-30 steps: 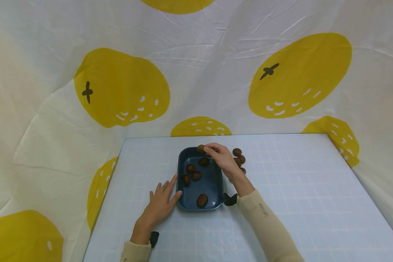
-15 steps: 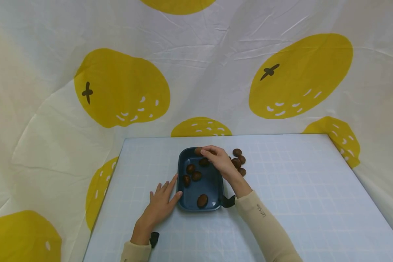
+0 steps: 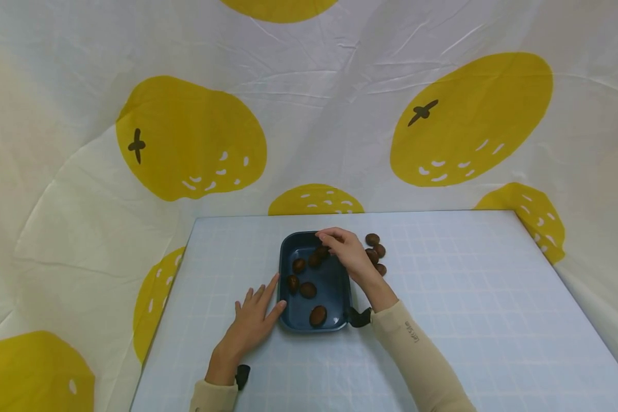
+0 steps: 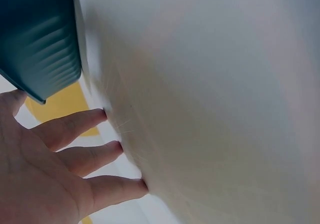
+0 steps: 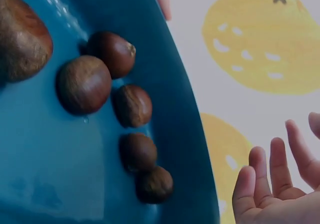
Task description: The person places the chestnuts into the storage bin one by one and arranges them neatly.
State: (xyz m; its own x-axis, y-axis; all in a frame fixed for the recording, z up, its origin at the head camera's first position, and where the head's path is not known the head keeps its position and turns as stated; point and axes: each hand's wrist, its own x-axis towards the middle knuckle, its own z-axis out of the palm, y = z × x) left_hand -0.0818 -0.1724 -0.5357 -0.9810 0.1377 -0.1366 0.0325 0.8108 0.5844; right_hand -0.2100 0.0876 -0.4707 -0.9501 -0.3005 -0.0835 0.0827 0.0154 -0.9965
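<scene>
A blue rectangular tray holds several brown chestnuts, spread along its left side and toward the far end. Over the tray's far right corner is my right hand; in the right wrist view its fingers are loosely bent with nothing between them. My left hand lies beside the tray's left wall with fingers spread. Its index finger and thumb touch the rim, while the other fingertips rest on the tabletop.
A small group of chestnuts lies on the table just right of the tray, partly hidden by my right hand. The table has a pale checked cover. A white cloth with yellow fruit prints hangs behind it.
My right hand has let go of the chestnut it held above the tray's far end. That chestnut now lies in the tray, and another has shifted nearer. My left hand has stayed put.
</scene>
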